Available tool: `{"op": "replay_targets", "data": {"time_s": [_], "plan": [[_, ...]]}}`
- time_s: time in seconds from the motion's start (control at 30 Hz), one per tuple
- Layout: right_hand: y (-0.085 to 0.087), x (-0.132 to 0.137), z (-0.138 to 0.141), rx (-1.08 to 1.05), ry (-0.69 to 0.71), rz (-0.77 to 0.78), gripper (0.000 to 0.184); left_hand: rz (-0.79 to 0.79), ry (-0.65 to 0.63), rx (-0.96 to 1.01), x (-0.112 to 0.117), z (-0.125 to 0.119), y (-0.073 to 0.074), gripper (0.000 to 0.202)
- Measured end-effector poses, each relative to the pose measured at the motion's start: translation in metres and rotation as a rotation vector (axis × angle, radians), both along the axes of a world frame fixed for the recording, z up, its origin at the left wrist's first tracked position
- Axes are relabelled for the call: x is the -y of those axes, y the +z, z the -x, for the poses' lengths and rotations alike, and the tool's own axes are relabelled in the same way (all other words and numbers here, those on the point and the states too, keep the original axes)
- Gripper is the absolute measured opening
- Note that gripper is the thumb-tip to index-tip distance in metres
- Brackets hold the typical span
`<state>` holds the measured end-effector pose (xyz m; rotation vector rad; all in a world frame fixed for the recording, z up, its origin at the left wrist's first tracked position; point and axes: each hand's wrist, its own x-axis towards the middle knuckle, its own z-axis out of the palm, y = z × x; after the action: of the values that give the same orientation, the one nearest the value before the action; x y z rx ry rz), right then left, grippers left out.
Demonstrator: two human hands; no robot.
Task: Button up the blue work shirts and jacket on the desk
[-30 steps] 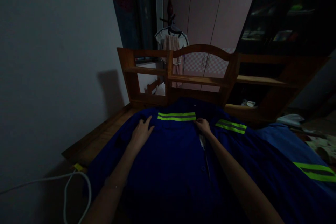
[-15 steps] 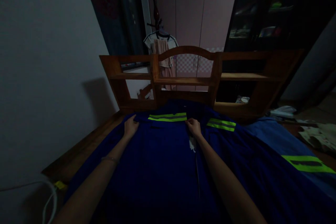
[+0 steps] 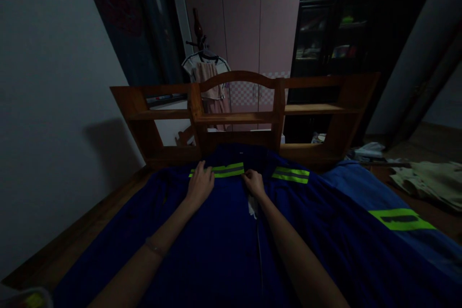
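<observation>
A dark blue work jacket (image 3: 224,240) with yellow-green reflective stripes (image 3: 290,174) lies spread on a wooden bed, front side up. My left hand (image 3: 200,185) lies flat on the chest, fingers stretched over the left end of a stripe. My right hand (image 3: 254,184) rests at the front opening just right of that stripe, fingers curled on the edge of the fabric. A white label (image 3: 251,209) shows below it.
A wooden headboard with shelves (image 3: 238,115) stands right behind the jacket. A grey wall is on the left. Behind are a pink wardrobe (image 3: 245,38), a coat stand with clothes (image 3: 205,67) and a dark cabinet (image 3: 332,43). A pale garment (image 3: 426,180) lies at the right.
My left hand moved right from the shoulder edge onto the stripe. My right hand stayed at the front opening. The view shifted up and to the right.
</observation>
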<state>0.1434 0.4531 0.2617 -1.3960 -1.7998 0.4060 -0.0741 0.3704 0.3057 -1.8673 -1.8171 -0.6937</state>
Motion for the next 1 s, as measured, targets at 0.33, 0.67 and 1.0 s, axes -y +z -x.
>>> {"op": "replay_targets", "data": {"time_s": [0.33, 0.67, 1.0], "plan": [[0.003, -0.002, -0.003, 0.056, 0.014, -0.011, 0.009, 0.223, -0.097, 0.111, -0.034, -0.047, -0.068, 0.061], [0.048, 0.025, -0.016, 0.185, -0.141, -0.157, 0.027, 0.282, -0.105, 0.128, -0.040, -0.041, -0.069, 0.067], [0.113, 0.014, -0.080, 0.480, -0.594, 0.088, 0.052, 0.307, -0.161, 0.191, -0.036, -0.037, -0.063, 0.064]]}}
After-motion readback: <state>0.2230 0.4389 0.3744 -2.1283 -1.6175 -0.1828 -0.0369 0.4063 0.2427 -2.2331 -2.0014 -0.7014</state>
